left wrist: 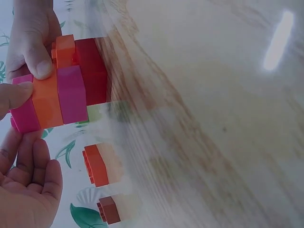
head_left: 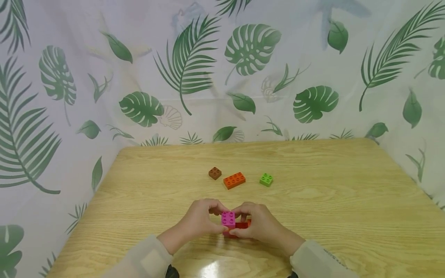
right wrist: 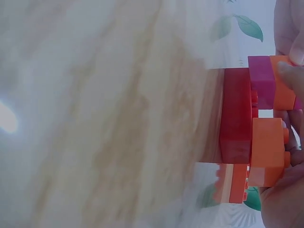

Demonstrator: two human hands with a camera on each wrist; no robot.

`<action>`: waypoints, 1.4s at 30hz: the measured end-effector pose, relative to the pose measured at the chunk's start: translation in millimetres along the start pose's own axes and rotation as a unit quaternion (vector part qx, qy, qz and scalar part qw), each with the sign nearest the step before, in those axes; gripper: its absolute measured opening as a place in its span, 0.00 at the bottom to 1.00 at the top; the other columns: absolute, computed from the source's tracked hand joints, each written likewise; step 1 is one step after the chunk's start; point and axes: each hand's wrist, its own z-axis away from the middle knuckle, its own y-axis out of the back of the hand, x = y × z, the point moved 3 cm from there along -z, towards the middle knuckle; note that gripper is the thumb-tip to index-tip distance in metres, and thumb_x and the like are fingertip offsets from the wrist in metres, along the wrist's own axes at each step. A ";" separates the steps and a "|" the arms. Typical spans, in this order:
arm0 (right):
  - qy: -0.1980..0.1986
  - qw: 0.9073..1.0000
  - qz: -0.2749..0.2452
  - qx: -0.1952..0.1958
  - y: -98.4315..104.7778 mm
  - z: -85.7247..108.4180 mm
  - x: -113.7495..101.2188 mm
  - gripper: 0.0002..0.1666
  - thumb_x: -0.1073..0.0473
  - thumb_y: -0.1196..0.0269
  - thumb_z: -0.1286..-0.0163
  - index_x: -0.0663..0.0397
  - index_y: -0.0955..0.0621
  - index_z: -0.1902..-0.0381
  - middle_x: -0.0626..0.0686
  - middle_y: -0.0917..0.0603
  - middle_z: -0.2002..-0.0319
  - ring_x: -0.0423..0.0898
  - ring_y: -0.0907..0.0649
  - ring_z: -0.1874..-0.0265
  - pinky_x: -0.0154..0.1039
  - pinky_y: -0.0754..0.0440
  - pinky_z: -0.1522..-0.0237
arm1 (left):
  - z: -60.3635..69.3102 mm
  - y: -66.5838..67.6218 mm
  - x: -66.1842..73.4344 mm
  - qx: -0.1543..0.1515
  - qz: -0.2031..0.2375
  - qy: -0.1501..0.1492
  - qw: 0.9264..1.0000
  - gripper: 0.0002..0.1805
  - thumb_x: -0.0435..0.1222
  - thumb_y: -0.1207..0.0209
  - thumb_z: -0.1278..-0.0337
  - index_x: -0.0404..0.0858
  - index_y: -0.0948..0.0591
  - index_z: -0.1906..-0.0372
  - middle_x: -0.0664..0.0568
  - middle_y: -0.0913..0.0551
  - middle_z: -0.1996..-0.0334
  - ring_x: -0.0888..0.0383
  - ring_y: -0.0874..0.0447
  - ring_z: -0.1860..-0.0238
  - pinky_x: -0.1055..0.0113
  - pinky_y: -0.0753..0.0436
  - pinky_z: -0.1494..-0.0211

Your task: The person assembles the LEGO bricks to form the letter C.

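Observation:
A stack of building bricks stands on the table between the hands. At its bottom lies a long red brick (right wrist: 236,114). On one end of it rises a magenta brick (left wrist: 72,95), then an orange brick (left wrist: 46,102), with a pink brick (head_left: 228,217) on top. Another orange brick (right wrist: 267,149) sits on the red one's other end. My left hand (head_left: 201,219) holds the pink brick, its thumb on the near side and fingers behind. With thumb and fingers, my right hand (head_left: 260,222) pinches the stack around the orange layer; its far fingers are partly hidden.
Beyond the hands, a brown brick (head_left: 215,173), an orange eight-stud brick (head_left: 234,180) and a lime green brick (head_left: 266,180) lie apart on the wooden table (head_left: 330,200). A leaf-patterned cloth (head_left: 208,119) hangs behind the table's far edge.

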 end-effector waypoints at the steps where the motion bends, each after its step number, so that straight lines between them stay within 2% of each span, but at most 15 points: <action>1: -0.001 1.000 -0.002 0.001 0.1 0.5 -0.1 0.21 0.49 0.25 0.48 0.48 0.16 0.57 0.37 0.19 0.66 0.38 0.23 0.69 0.34 0.23 0.65 | 0.1 -0.1 0.0 0.000 -0.001 0.000 1.000 0.16 0.34 0.26 0.60 0.43 0.16 0.61 0.60 0.17 0.63 0.53 0.20 0.58 0.55 0.21 0.50; 8: 0.000 1.000 -0.010 0.025 3.1 4.6 1.6 0.25 0.43 0.27 0.49 0.44 0.19 0.55 0.36 0.19 0.62 0.38 0.22 0.66 0.38 0.22 0.59 | -0.3 -0.1 1.1 -0.008 -0.011 -0.001 1.000 0.17 0.34 0.26 0.59 0.43 0.16 0.59 0.60 0.18 0.61 0.53 0.21 0.57 0.56 0.22 0.49; 13: 0.036 0.998 -0.033 0.048 4.5 5.1 -0.2 0.23 0.45 0.27 0.48 0.45 0.19 0.56 0.37 0.18 0.61 0.42 0.20 0.65 0.44 0.21 0.55 | -0.4 -0.4 1.4 -0.011 -0.007 -0.002 1.000 0.17 0.33 0.26 0.59 0.43 0.16 0.60 0.60 0.18 0.61 0.53 0.21 0.57 0.57 0.22 0.48; 18: 0.069 0.995 -0.035 0.061 5.4 5.5 -1.7 0.20 0.49 0.27 0.46 0.46 0.19 0.58 0.39 0.17 0.61 0.42 0.19 0.66 0.46 0.20 0.56 | -1.3 -1.1 1.7 -0.015 -0.008 -0.004 1.000 0.17 0.33 0.27 0.59 0.43 0.17 0.59 0.60 0.18 0.61 0.54 0.21 0.57 0.57 0.22 0.48; 25: 0.043 0.996 -0.047 0.055 5.0 6.0 -1.7 0.19 0.48 0.28 0.46 0.45 0.19 0.59 0.38 0.17 0.62 0.41 0.20 0.65 0.45 0.21 0.56 | -3.5 0.1 -1.7 -0.036 -0.017 -0.022 0.999 0.17 0.35 0.27 0.57 0.44 0.18 0.58 0.62 0.19 0.60 0.53 0.22 0.55 0.57 0.23 0.48; 31: 0.021 0.997 -0.044 0.052 3.9 5.4 -0.6 0.19 0.46 0.28 0.46 0.44 0.18 0.59 0.37 0.18 0.63 0.39 0.21 0.65 0.45 0.23 0.54 | -8.1 5.2 -16.3 -0.091 -0.006 -0.034 0.995 0.26 0.41 0.24 0.61 0.46 0.19 0.52 0.64 0.20 0.56 0.56 0.24 0.52 0.61 0.25 0.47; 35: 0.011 0.998 -0.040 0.047 4.1 4.8 -0.4 0.19 0.46 0.28 0.46 0.44 0.18 0.59 0.36 0.18 0.63 0.38 0.21 0.65 0.46 0.23 0.52 | -14.4 11.7 -29.0 -0.122 -0.003 -0.020 0.992 0.31 0.42 0.24 0.63 0.44 0.21 0.46 0.59 0.20 0.51 0.56 0.25 0.49 0.60 0.25 0.46; 38: 0.003 0.998 -0.042 0.042 4.6 4.1 -0.8 0.19 0.45 0.29 0.46 0.43 0.18 0.59 0.36 0.18 0.62 0.38 0.21 0.65 0.45 0.23 0.52 | -21.2 17.5 -39.9 -0.122 -0.008 -0.009 0.993 0.33 0.41 0.24 0.61 0.40 0.22 0.44 0.54 0.20 0.49 0.54 0.25 0.48 0.58 0.26 0.44; 42: -0.002 0.998 -0.047 0.040 4.8 3.4 -0.5 0.19 0.45 0.28 0.46 0.43 0.18 0.59 0.36 0.18 0.62 0.39 0.21 0.64 0.44 0.24 0.52 | -31.4 26.1 -51.8 -0.087 -0.018 0.005 0.996 0.32 0.39 0.25 0.59 0.36 0.22 0.44 0.50 0.20 0.50 0.52 0.24 0.49 0.56 0.26 0.44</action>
